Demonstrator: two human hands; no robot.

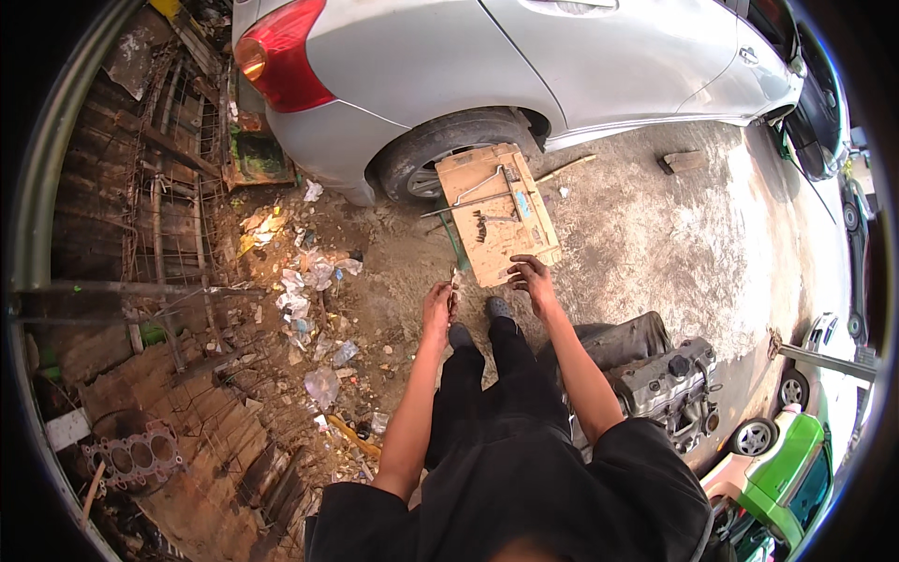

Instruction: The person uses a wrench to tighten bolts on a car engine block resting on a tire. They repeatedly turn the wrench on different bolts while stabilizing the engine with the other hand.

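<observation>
My left hand is closed in front of me, left of the near corner of a tan board-topped stand. A small pale thing shows at its fingertips, too small to name. My right hand hovers at or just over the stand's near edge, fingers curved and apart, with nothing visible in them; whether it touches cannot be told. On the top lie a long bent metal bar, a row of dark bolts and a short metal tool beside them.
A silver car stands beyond the stand, its rear wheel close behind it. Plastic litter covers the ground at left. An engine sits at right near my leg. A rusty engine block part lies far left.
</observation>
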